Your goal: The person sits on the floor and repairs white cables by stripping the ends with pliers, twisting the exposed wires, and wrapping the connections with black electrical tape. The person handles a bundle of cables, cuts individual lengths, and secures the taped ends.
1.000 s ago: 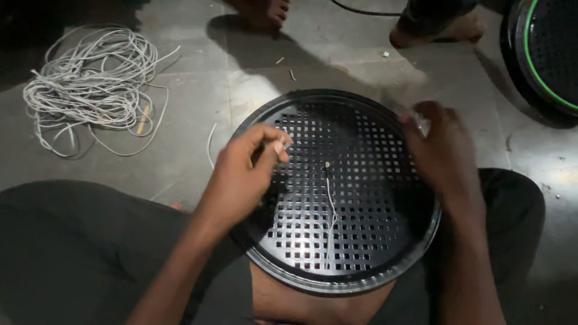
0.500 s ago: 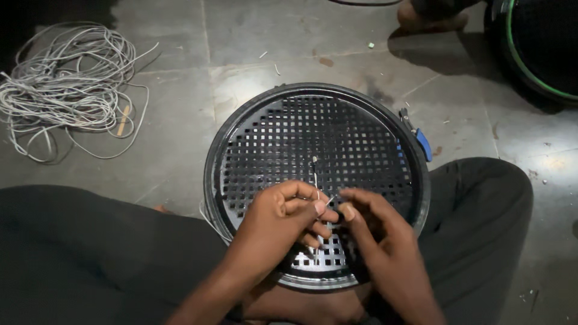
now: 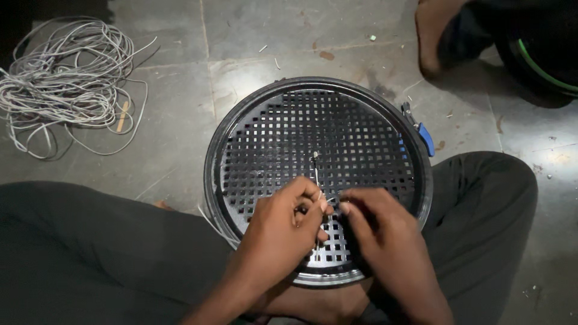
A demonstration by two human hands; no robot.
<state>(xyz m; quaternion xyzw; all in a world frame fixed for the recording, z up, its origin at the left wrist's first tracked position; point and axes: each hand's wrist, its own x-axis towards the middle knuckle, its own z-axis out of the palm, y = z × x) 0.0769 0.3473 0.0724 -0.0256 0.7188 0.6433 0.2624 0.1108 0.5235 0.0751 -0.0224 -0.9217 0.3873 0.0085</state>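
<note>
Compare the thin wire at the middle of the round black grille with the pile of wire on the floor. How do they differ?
The thin wire is one short, nearly straight strand running down the black grille; the wire pile is many loose, tangled loops. The left hand and right hand meet at the strand's lower end, while the pile lies untouched on the floor to the left. Both look pale grey-white.

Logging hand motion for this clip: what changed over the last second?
The right hand left the round black grille's right edge and joined the left hand at the thin wire near its lower middle. The wire bundle and blue-handled tool stayed put.
</note>
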